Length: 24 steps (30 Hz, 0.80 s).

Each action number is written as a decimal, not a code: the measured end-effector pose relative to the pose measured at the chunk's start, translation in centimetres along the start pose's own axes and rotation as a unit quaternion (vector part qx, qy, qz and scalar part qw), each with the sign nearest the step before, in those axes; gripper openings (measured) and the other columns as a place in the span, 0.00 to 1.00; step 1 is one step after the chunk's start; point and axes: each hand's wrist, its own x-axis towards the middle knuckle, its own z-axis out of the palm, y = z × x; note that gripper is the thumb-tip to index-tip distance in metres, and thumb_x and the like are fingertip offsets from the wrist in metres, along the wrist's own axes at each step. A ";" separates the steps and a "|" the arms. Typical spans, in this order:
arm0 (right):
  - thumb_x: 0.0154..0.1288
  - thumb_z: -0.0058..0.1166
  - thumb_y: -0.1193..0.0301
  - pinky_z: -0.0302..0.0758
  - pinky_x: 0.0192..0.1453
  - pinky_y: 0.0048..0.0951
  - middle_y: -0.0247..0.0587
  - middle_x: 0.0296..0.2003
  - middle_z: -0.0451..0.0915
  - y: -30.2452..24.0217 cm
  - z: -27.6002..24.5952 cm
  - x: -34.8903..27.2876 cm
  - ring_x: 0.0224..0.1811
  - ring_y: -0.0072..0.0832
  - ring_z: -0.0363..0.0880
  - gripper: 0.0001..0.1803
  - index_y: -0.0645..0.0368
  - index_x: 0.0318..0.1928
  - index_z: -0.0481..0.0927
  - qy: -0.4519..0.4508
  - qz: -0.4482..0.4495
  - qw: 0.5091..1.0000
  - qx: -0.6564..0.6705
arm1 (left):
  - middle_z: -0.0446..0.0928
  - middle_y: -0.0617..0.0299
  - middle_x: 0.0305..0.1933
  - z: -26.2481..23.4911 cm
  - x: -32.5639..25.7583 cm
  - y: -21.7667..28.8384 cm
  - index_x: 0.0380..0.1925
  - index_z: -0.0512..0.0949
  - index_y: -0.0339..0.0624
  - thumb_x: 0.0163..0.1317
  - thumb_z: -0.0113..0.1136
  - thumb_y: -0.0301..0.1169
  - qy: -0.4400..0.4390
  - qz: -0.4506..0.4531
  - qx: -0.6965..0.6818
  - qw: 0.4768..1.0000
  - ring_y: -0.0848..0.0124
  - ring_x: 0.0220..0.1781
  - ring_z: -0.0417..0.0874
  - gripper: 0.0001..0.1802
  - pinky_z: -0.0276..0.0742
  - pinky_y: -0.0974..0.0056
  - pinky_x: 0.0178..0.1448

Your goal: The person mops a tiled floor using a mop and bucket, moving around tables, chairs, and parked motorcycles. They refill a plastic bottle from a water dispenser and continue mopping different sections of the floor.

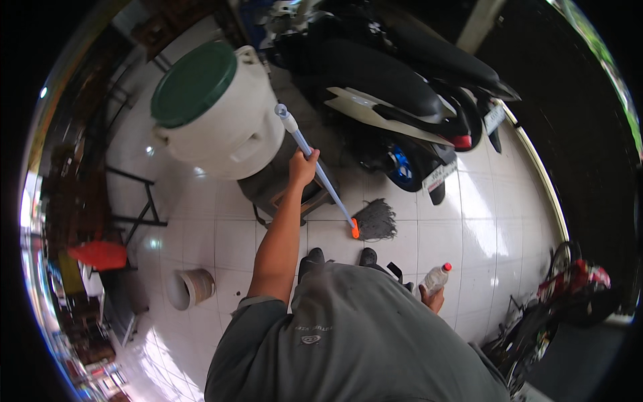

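Note:
My left hand [303, 168] is wrapped round the pale blue handle of a mop [325, 177], high up near its white top end. The handle slants down to an orange clamp [355, 228], and the grey string mop head [377, 220] lies spread on the tiles just ahead of my feet. Low at my right side, my right hand [433, 299] grips a clear plastic bottle [435, 279] with a red cap, held tilted. Whether the bottle has liquid in it I cannot tell.
A large white barrel [234, 127] with a green lid stands on a dark base at front left. Parked motorcycles [388, 87] fill the far right; another motorcycle [562, 301] is at right. A bucket [194, 288] lies on its side at left, near a red bag [100, 254].

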 end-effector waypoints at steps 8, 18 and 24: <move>0.50 0.71 0.56 0.77 0.50 0.46 0.59 0.42 0.82 -2.7 -2.8 0.5 0.47 0.55 0.81 0.33 0.62 0.51 0.72 0.102 0.028 0.994 0.041 | 0.81 0.45 0.31 7.5 -1.0 17.4 0.38 0.73 0.37 0.65 0.58 0.45 -0.166 0.216 0.038 0.961 0.44 0.39 0.83 0.19 0.78 0.49 0.44; 0.49 0.71 0.51 0.77 0.53 0.45 0.57 0.43 0.82 4.9 -3.0 -4.1 0.48 0.52 0.81 0.36 0.61 0.51 0.72 0.191 0.233 0.953 0.038 | 0.81 0.44 0.40 24.0 -2.3 8.0 0.43 0.77 0.35 0.67 0.57 0.45 -0.328 0.224 0.028 0.917 0.47 0.42 0.83 0.21 0.78 0.52 0.46; 0.45 0.71 0.49 0.77 0.51 0.47 0.58 0.42 0.82 11.3 -3.3 -15.2 0.48 0.53 0.81 0.38 0.61 0.50 0.72 0.294 0.372 0.875 0.101 | 0.80 0.55 0.27 27.0 -16.4 5.7 0.31 0.74 0.34 0.67 0.60 0.40 -0.403 0.237 -0.041 0.883 0.67 0.30 0.86 0.18 0.78 0.62 0.33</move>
